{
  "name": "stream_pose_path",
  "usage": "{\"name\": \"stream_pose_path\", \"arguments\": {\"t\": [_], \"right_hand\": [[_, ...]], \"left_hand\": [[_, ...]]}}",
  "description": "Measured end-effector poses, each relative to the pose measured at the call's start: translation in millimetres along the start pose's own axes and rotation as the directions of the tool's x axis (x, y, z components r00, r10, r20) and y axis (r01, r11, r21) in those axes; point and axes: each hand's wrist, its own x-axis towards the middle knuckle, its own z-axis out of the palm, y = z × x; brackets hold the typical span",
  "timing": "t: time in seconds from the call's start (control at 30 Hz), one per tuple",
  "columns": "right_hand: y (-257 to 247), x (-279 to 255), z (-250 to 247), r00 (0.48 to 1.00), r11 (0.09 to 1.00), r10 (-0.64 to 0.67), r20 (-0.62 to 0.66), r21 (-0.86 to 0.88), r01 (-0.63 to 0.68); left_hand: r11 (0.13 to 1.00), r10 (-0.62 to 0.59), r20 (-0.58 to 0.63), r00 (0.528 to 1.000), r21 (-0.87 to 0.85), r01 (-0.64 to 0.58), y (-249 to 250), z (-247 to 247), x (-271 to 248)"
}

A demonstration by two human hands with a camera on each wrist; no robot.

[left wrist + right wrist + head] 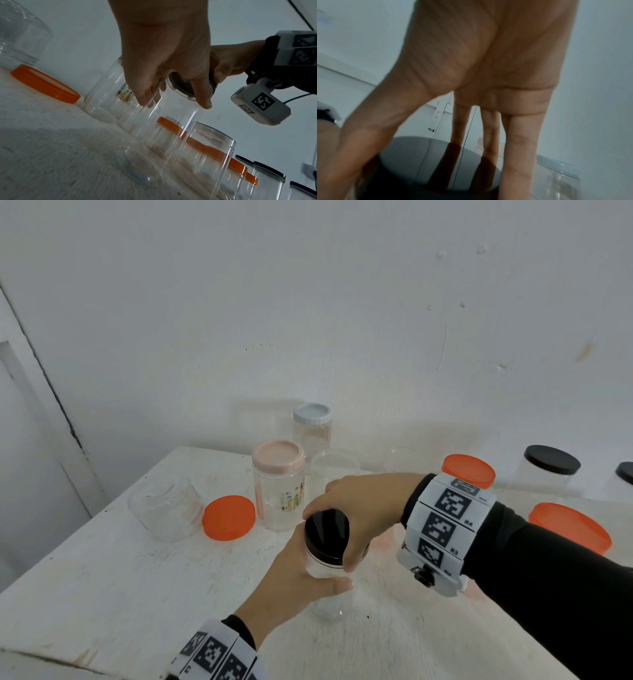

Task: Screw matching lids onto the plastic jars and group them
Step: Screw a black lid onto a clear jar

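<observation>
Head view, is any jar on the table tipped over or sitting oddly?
Yes. The lidless clear jar at the table's left end lies on its side, mouth toward the loose orange lid. The others in view stand upright.

1. The right hand [359, 508] covers the far and right side of the glossy black round lid [327, 534].
2. The left hand's [294, 580] fingers are hidden behind the clear plastic jar [329, 594].
3. The black-lidded clear jar [625, 479] at the right is cut off by the head view's edge.
4. The right wrist view is motion-blurred; the lid's [426, 162] near rim runs off its bottom.
</observation>
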Motion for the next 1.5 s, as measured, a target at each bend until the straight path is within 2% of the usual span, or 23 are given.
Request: {"name": "stream_pose_path", "arguments": {"t": [0.13,0.33,0.43,0.53,0.67,0.9,0.97,1.07,1.13,1.33,1.5], "right_hand": [[0.6,1.3,4.3,0.998,0.999,0.028,-0.057,-0.023,-0.029],[-1.2,2.4,15.5,0.98,0.992,0.123,-0.157,0.037,-0.119],[-1.8,1.7,10.5,0.989,0.991,0.126,-0.071,0.064,-0.122],[-2.1,0.3,4.8,0.998,0.996,0.06,0.029,0.061,-0.062],[-1.8,0.1,5.0,0.999,0.999,-0.013,-0.045,0.033,0.015],[-1.6,3.1,18.7,0.978,0.994,0.108,-0.179,0.043,-0.102],[-2.0,2.6,16.5,0.983,0.99,0.129,-0.128,0.066,-0.121],[-2.9,-0.4,7.3,0.995,0.994,0.09,0.041,0.059,-0.093],[-2.3,-2.4,3.8,0.997,0.998,0.044,0.059,0.048,-0.047],[-1.1,-1.0,3.9,0.999,1.0,0.02,-0.04,0.016,-0.019],[-1.1,-0.3,16.6,0.984,0.993,0.119,-0.136,0.042,-0.114]], "left_hand": [[1.0,0.004,-0.015,1.0,0.002,-0.004,1.3,1.0,-1.1],[1.0,0.005,-0.016,1.0,-0.017,-0.005,2.0,1.4,-1.6],[1.0,0.011,-0.003,1.0,-0.013,-0.011,1.7,0.7,-1.5],[1.0,0.006,-0.001,1.0,-0.016,-0.006,1.9,0.6,-0.9],[1.0,0.004,-0.009,1.0,0.004,-0.004,2.6,1.0,-1.0],[1.0,-0.003,-0.015,1.0,-0.006,0.003,1.1,1.6,-1.8],[1.0,-0.006,-0.007,1.0,-0.002,0.006,0.1,1.4,-1.2],[1.0,-0.001,-0.013,1.0,0.008,0.001,-1.1,1.8,-0.4],[1.0,-0.003,-0.012,1.0,0.011,0.003,-0.7,2.4,-0.3],[1.0,0.001,-0.016,1.0,0.008,-0.001,0.6,3.5,-0.8],[1.0,-0.002,-0.025,1.0,0.006,0.002,1.0,3.2,-2.2]]}}
